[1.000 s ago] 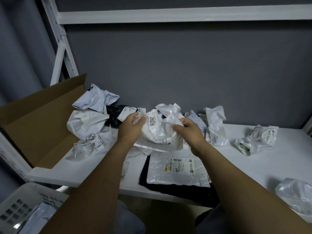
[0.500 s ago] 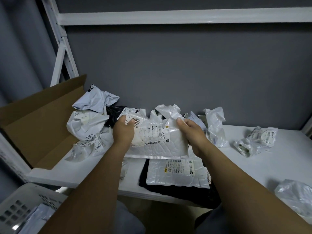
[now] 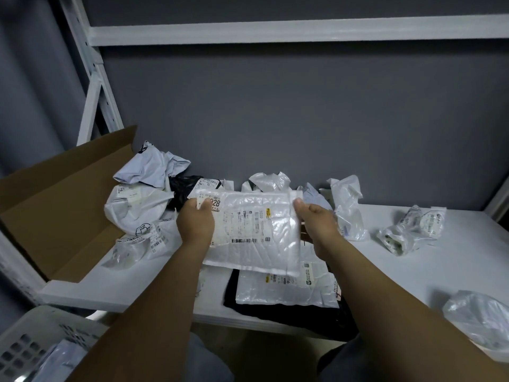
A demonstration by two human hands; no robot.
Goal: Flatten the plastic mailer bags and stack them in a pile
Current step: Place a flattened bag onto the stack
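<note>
Mailer (image 3: 256,232): a white plastic bag with a printed label is held stretched out and nearly flat between both hands, in the air just above the pile.
Left hand (image 3: 195,223): the bag's left edge is pinched, with the thumb laid on the label face; the other fingers are hidden under the plastic.
Right hand (image 3: 316,224): the upper right corner is pinched in the same way, thumb on top and fingers tucked behind the bag, where they cannot be seen.
Pile (image 3: 286,292): directly below the fingers, one flat white bag is laid on a flat black bag (image 3: 275,312), at the near edge of the shelf (image 3: 413,271).
Done so far: two bags are judged flattened and stacked, and a third is smoothed but not yet set down.
Left to do: most of the work, it is judged.
Crumpled heap (image 3: 137,205): several balled-up bags are piled just beyond the left fingers, against the open cardboard box (image 3: 55,202).
Behind the fingertips: more crumpled white plastic (image 3: 270,180) is seen against the wall.
Past the right fingers: an upright crumpled bag (image 3: 347,208) stands near, a small wad (image 3: 413,230) lies further out, and a clear bag (image 3: 479,318) sits well apart toward the near right.
Basket (image 3: 27,343): a white basket is seen below the shelf, well under the left forearm; its contents cannot be made out.
Next step: the held bag is expected to be lowered squarely onto the pile and pressed flat.
</note>
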